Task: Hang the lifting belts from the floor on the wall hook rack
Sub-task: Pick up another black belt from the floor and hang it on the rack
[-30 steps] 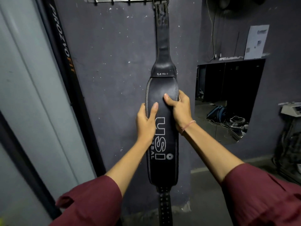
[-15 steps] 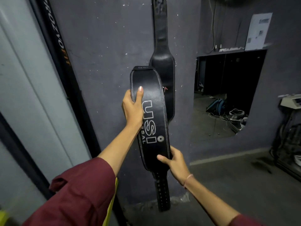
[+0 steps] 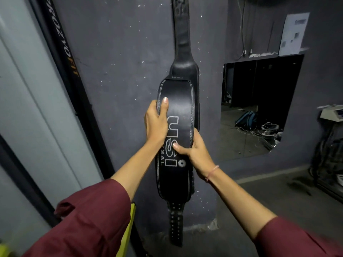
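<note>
Gripping belt (image 3: 182,101) marked "USI", "PROZYOFIT" strip (image 3: 61,45) beside

Wall mirror (image 3: 259,112); paper sheet (image 3: 294,34) above its right corner; cable (image 3: 241,25) above left corner; lettered black post (image 3: 65,58) far left.

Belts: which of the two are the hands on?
The front belt with white USI lettering: left hand and right hand grip its side edges. The plain belt hangs behind it, flat on the wall.
</note>
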Demonstrator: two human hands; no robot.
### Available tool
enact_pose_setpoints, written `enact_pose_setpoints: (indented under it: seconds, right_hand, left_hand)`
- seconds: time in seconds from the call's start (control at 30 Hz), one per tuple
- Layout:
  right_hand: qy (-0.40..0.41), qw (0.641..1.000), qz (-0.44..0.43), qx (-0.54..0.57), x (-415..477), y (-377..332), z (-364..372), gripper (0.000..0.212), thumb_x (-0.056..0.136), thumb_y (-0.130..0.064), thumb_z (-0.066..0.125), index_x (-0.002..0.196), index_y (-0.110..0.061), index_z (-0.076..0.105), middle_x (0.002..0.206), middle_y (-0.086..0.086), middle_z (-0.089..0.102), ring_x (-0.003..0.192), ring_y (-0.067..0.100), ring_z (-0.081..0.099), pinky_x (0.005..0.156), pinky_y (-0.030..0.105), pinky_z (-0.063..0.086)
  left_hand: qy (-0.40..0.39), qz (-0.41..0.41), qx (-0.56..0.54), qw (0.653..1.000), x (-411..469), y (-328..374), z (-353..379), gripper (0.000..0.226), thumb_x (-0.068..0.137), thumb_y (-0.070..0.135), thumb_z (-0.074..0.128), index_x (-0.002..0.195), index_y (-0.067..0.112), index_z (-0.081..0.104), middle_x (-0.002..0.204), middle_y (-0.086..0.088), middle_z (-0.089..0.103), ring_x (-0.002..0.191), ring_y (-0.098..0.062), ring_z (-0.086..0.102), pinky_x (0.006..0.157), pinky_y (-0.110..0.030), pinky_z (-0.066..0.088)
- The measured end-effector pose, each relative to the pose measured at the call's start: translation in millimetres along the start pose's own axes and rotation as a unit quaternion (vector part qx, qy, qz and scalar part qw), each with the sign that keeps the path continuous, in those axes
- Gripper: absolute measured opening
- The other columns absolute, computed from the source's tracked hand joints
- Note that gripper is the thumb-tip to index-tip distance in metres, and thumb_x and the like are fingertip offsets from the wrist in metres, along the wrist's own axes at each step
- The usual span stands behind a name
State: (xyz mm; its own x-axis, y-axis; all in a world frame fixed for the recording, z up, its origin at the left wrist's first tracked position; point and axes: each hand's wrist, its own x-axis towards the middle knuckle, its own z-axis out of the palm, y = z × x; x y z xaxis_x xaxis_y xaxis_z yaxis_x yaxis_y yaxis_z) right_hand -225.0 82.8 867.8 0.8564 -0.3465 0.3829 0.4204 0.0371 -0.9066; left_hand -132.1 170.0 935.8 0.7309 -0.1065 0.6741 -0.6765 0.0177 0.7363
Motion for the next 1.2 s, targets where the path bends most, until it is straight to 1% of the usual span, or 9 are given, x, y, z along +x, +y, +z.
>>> enact_pose_setpoints:
  seconds: [0.1,0.2,0.27,0.33,0.47,0.57,0.7,0.9,1.2]
  right_hand:
    - [0.057,0.998,-0.018,0.015,26.1,-25.2,2.0,0.048,0.091,-0.007,0.068,0.132,-0.008,0.045,0.125,0.01,0.066,0.112,0.023,0.068,0.099,0.037,0.054]
    - [0.133,0.99,-0.028,0.036,61.3,-50.4,3.2,0.033,0.085,0.0,0.067,0.116,-0.002,0.055,0.112,0.022,0.069,0.098,0.032,0.07,0.091,0.049,0.057]
    - [0.142,0.989,-0.028,0.045,70.4,-55.1,5.8,0.028,0.081,0.008,0.064,0.108,0.001,0.058,0.103,0.026,0.07,0.089,0.035,0.07,0.086,0.054,0.059]
    - [0.152,0.986,-0.034,0.061,73.4,-57.3,9.5,0.031,0.081,0.012,0.064,0.11,0.003,0.058,0.094,0.018,0.071,0.083,0.031,0.07,0.083,0.05,0.06]
    - [0.176,0.979,-0.036,0.1,85.8,-68.5,11.0,0.035,0.081,0.017,0.062,0.11,0.001,0.056,0.085,0.008,0.07,0.077,0.026,0.069,0.078,0.047,0.062]
    - [0.199,0.972,-0.039,0.12,95.8,-74.8,5.1,0.033,0.078,0.02,0.061,0.092,-0.009,0.057,0.088,0.013,0.068,0.08,0.031,0.067,0.082,0.054,0.06]
    - [0.201,0.972,-0.048,0.115,97.8,-75.5,1.7,0.03,0.076,0.02,0.061,0.09,-0.007,0.06,0.084,0.013,0.07,0.074,0.029,0.068,0.073,0.046,0.062]
    - [0.2,0.973,-0.085,0.078,93.8,-76.2,-20.3,0.026,0.071,0.012,0.063,0.092,-0.002,0.064,0.083,0.015,0.07,0.072,0.027,0.067,0.072,0.045,0.062]
    - [0.222,0.964,-0.133,0.057,88.7,-79.0,-52.2,0.029,0.073,0.015,0.058,0.096,-0.004,0.061,0.087,0.009,0.067,0.078,0.022,0.063,0.079,0.041,0.057]
  left_hand:
    - [-0.017,0.01,0.035,0.999,2.3,2.2,3.8,0.039,0.105,0.037,0.045,0.074,0.012,0.041,0.067,-0.001,0.037,0.061,-0.009,0.033,0.057,-0.029,0.031]
    - [-0.033,0.015,0.039,0.999,-2.0,3.0,4.6,0.037,0.105,0.037,0.043,0.079,0.011,0.045,0.069,-0.001,0.043,0.061,-0.008,0.037,0.059,-0.029,0.035]
    - [-0.025,0.008,0.038,0.999,-3.9,0.3,2.9,0.029,0.104,0.038,0.046,0.093,0.012,0.053,0.082,0.0,0.057,0.071,-0.006,0.051,0.069,-0.029,0.045]
    - [-0.031,-0.005,0.043,0.999,-11.0,-10.3,-0.8,0.028,0.102,0.042,0.05,0.111,0.016,0.054,0.105,0.001,0.063,0.091,-0.009,0.06,0.085,-0.032,0.051]
    - [-0.104,-0.084,0.01,0.991,-71.1,-53.3,-12.1,0.045,0.089,0.062,0.06,0.117,0.029,0.047,0.109,0.013,0.071,0.102,-0.018,0.068,0.09,-0.047,0.056]
    - [-0.122,-0.104,-0.003,0.987,-117.9,-81.6,-21.9,0.059,0.076,0.055,0.078,0.119,0.025,0.052,0.111,0.019,0.072,0.105,-0.004,0.068,0.094,-0.038,0.057]
    - [-0.127,-0.119,-0.014,0.985,-133.5,-88.4,-25.6,0.064,0.066,0.03,0.092,0.121,0.029,0.059,0.11,0.021,0.073,0.107,0.002,0.067,0.09,-0.018,0.053]
    - [-0.133,-0.142,-0.084,0.977,-136.2,-69.2,-17.2,0.039,0.074,0.017,0.086,0.108,0.025,0.069,0.106,0.007,0.077,0.1,-0.01,0.072,0.086,-0.026,0.056]
    - [-0.156,-0.162,-0.136,0.965,-141.2,-43.2,1.1,0.032,0.075,0.01,0.085,0.106,0.01,0.075,0.1,-0.003,0.079,0.097,-0.021,0.075,0.087,-0.038,0.059]
